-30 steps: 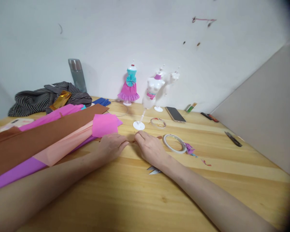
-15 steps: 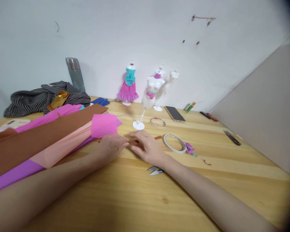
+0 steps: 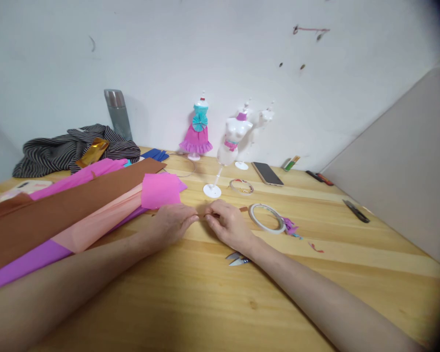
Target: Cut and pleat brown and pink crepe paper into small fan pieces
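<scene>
Between my two hands runs a narrow brown paper strip (image 3: 244, 209), its loose end sticking out past the right knuckles. My left hand (image 3: 173, 222) pinches one part of it, fingers closed. Close beside, my right hand (image 3: 230, 226) grips it with thumb and bent fingers; most of the strip is hidden. Snips (image 3: 238, 259) lie partly under my right wrist, blades showing. A roll of white tape (image 3: 252, 217) rests to the right of that hand. Behind the hands stands a white mini dress form (image 3: 227, 155) with a purple collar and pink waistband.
Layered brown paper (image 3: 77, 205) and a pink square sheet (image 3: 161, 190) spread at left. Further back are a dressed mini form (image 3: 198, 134), a phone (image 3: 267, 174), a thin ring (image 3: 231, 187) and a bottle (image 3: 118, 115). A craft knife (image 3: 356, 211) lies right.
My right hand loosened and lifted its fingers, then closed again on the brown strip. My left hand kept its pinch. The whole view shifted slightly.
</scene>
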A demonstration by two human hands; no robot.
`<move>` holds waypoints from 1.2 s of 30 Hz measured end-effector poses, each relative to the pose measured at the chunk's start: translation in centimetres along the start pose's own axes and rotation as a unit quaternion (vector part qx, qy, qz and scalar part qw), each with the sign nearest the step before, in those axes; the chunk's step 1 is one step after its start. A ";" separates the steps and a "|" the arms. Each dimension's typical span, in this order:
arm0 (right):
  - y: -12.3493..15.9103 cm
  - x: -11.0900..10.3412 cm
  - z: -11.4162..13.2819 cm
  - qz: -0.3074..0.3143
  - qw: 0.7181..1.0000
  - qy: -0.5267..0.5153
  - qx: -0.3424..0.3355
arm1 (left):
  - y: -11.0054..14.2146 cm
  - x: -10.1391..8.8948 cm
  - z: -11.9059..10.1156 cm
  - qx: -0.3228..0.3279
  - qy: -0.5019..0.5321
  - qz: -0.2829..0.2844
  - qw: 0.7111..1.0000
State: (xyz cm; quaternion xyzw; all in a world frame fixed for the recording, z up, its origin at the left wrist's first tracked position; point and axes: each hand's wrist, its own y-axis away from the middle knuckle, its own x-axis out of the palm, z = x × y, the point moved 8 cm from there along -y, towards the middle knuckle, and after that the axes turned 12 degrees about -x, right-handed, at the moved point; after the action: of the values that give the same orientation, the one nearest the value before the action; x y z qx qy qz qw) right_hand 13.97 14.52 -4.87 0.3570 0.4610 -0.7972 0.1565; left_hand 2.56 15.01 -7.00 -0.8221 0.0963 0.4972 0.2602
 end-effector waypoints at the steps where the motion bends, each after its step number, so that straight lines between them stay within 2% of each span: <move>1: 0.1 -0.1 -0.5 -0.005 1.000 0.003 0.017 | -0.1 -0.1 0.3 -0.018 0.010 0.002 1.000; 4: 0.5 -0.6 -2.0 -0.028 0.997 0.010 0.072 | -0.5 -0.1 1.3 -0.075 0.039 0.008 0.996; 7: 0.8 -1.1 -3.1 -0.055 0.992 0.025 0.112 | -0.7 -0.1 1.9 -0.105 0.055 -0.004 0.993; 14: 1.3 -2.0 -3.9 -0.099 0.984 0.056 0.136 | -0.8 -0.5 2.6 -0.133 0.092 -0.038 0.986; 16: 1.5 -2.3 -4.2 -0.114 0.981 0.053 0.147 | -0.9 -1.2 3.3 -0.155 0.107 -0.074 0.979; 18: 1.7 -2.3 -4.5 -0.119 0.979 0.051 0.160 | -0.7 -2.7 3.8 -0.161 0.112 -0.150 0.969; 20: 1.6 -2.3 -4.3 -0.109 0.981 0.064 0.149 | -0.3 -4.5 3.2 -0.122 0.089 -0.231 0.961; 22: 1.1 -2.1 -3.4 -0.087 0.986 0.089 0.109 | 0.2 -5.4 1.5 -0.047 0.041 -0.266 0.962; 25: 0.5 -1.5 -1.2 -0.047 0.991 0.122 0.040 | 1.0 -4.6 -1.6 0.077 -0.024 -0.237 0.968; 27: 0.2 -1.1 0.0 -0.024 0.991 0.133 0.009 | 1.5 -3.7 -2.9 0.125 -0.051 -0.224 0.965; 31: 0.0 -0.5 1.5 0.006 0.990 0.139 -0.032 | 1.4 -2.5 -3.2 0.120 -0.092 -0.205 0.967; 36: 0.0 -0.2 1.6 0.013 0.990 0.134 -0.044 | 0.5 -1.2 -2.6 0.101 -0.134 -0.112 0.979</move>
State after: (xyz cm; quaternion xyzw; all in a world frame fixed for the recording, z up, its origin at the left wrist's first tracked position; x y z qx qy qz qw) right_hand 13.41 13.12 -4.23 0.4594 0.5080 -0.7189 0.1189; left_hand 3.76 13.07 -5.12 -0.7229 0.0178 0.5583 0.4067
